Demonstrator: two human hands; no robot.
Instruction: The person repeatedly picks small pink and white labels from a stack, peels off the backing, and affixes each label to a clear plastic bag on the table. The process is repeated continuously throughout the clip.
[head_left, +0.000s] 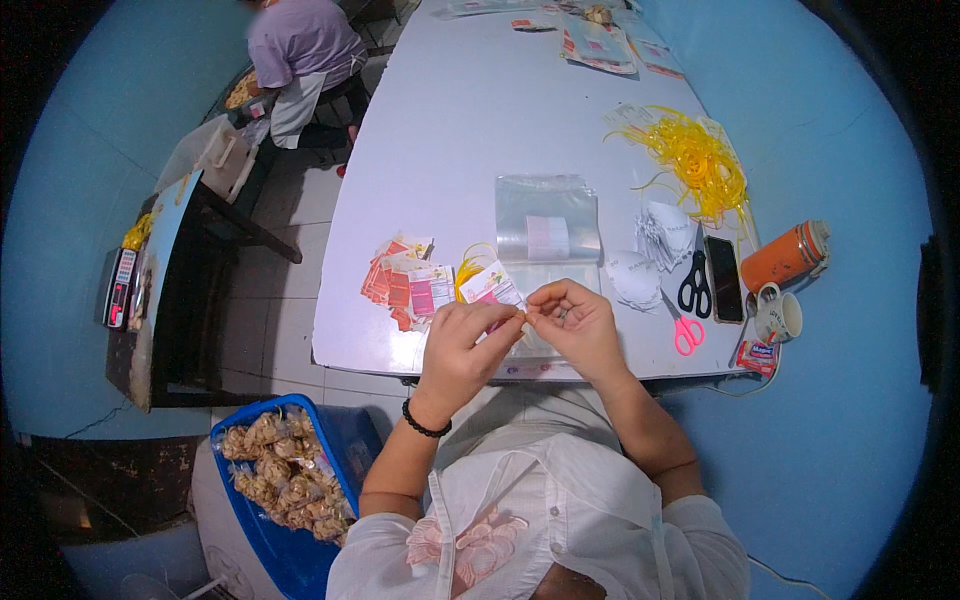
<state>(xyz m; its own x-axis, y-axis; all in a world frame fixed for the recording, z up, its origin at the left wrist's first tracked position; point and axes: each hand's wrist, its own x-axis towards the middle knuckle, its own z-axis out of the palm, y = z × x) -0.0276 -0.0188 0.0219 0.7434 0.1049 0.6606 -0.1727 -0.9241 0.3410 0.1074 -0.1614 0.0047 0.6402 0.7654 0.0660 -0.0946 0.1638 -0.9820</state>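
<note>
My left hand (466, 351), with a black bead bracelet on its wrist, holds a printed label card (491, 286) by its lower corner, thumb and forefinger pinched. Thumb and fingertips of my right hand (576, 324) meet the left fingertips at that corner; whatever thin piece lies between them is too small to tell. Under and behind both hands lie clear plastic bags (546, 202), with a pale label showing through. To the left are a pile of red and white label cards (397, 279) and a few yellow ribbon strips (469, 268).
On the right lie yellow ribbon (697, 169), round white papers (634, 279), black scissors (695, 285), pink scissors (688, 334), a phone (724, 280), an orange bottle (784, 256) and a mug (780, 318). A blue bin (283, 559) of filled bags stands lower left. A person (311, 52) sits upper left.
</note>
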